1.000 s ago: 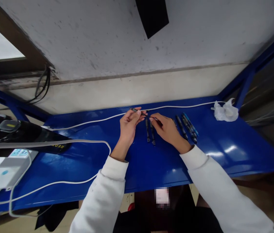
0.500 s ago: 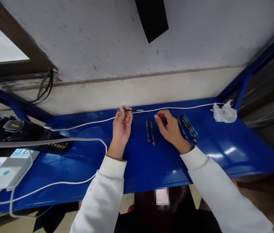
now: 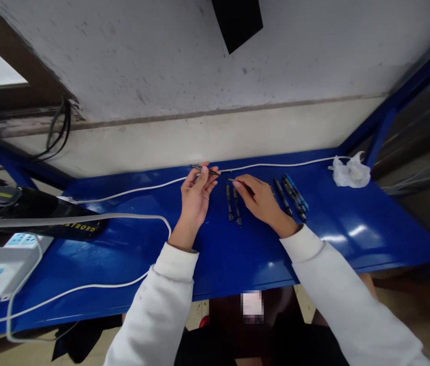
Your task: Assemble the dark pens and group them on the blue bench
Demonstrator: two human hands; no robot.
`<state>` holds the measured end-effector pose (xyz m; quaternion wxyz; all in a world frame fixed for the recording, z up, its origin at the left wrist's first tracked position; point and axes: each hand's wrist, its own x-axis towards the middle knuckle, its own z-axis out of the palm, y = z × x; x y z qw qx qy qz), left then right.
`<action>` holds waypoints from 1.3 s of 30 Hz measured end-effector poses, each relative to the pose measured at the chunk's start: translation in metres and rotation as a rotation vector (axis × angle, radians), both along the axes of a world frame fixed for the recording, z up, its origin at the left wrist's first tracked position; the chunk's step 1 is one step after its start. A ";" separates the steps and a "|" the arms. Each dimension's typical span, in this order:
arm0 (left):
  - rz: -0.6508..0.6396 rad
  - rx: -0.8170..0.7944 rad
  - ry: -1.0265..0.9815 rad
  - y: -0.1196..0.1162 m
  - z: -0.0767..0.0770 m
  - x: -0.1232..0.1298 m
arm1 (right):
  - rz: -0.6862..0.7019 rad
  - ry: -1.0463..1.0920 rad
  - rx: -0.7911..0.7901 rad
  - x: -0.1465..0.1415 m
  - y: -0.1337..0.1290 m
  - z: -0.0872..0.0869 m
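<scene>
My left hand (image 3: 196,195) pinches a thin dark pen part (image 3: 212,173) between thumb and fingers, above the back of the blue table (image 3: 222,264). To its right, my right hand (image 3: 256,198) has its thumb and index finger closed on a small pen piece (image 3: 231,179), too small to name exactly. The hands are apart, their fingertips facing each other. Two dark pens (image 3: 229,202) lie side by side between the hands. Several more pens (image 3: 295,198), dark and blue, lie just right of my right hand.
A crumpled white plastic bag (image 3: 350,172) sits at the back right. White cables (image 3: 123,193) cross the table's back and left. At the left are a black device (image 3: 47,211) and a white power strip (image 3: 3,267). The wall (image 3: 161,142) rises behind.
My right hand has come slightly left and now pinches a small piece. In my left hand the pen part has tilted, its right end now lower. The view has shifted slightly.
</scene>
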<state>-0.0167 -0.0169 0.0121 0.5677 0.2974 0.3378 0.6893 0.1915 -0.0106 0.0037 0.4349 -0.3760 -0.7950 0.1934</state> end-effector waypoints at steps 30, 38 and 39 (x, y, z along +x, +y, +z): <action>-0.105 0.080 0.314 -0.009 -0.006 0.020 | 0.024 0.073 -0.045 -0.002 0.006 -0.009; -0.084 0.080 0.342 -0.010 -0.005 0.019 | 0.077 0.046 -0.012 -0.002 0.005 -0.007; -0.081 0.079 0.339 -0.009 -0.005 0.019 | 0.069 0.054 -0.015 -0.002 0.005 -0.007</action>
